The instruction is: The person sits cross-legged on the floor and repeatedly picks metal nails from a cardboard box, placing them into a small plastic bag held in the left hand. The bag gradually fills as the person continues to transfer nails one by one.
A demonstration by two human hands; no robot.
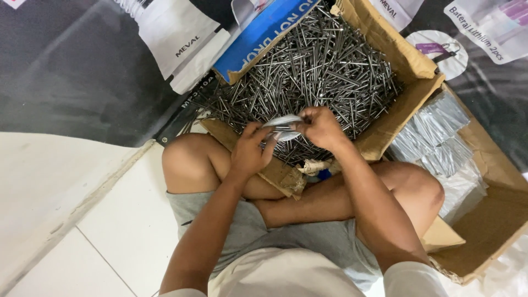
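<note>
A second cardboard box (498, 214) sat at the right, open, holding stacked clear packets of silvery pieces (432, 135) near its upper end. A blue carton flap (264, 34) lay tilted at the top. White plastic pouches (179, 38) rested on the dark mat (71, 71) at upper left; more white packaging (484, 22) lay at upper right, with a round white label (440, 52) beside it. White floor tiles (118, 220) filled the lower left. A pale raised slab (49, 181) bordered the tiles.
</note>
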